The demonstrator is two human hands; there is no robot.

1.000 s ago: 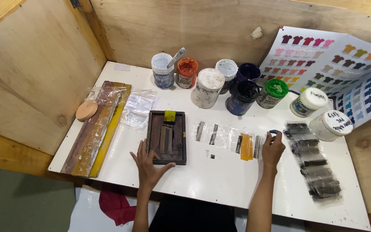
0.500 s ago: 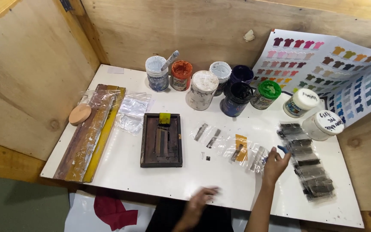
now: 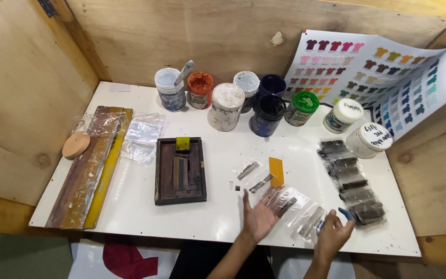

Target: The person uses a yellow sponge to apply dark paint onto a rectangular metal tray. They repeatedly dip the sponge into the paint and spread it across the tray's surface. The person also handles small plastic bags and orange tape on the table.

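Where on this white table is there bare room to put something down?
Bare patches: the table front between the wooden planks and dark tray, and the back left corner beside the paint jars. Crowded: around both hands, among small plastic bags.

blurred left hand (image 3: 258, 217) over clear packets (image 3: 285, 202)

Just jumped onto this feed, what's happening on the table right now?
A person sits at a white table walled with plywood. The left hand lies open, palm up, fingers spread, over small clear plastic bags of dark metal strips. The right hand is at another such bag near the front edge, with something small and blue at its fingertips. A dark wooden frame and open paint jars sit untouched.
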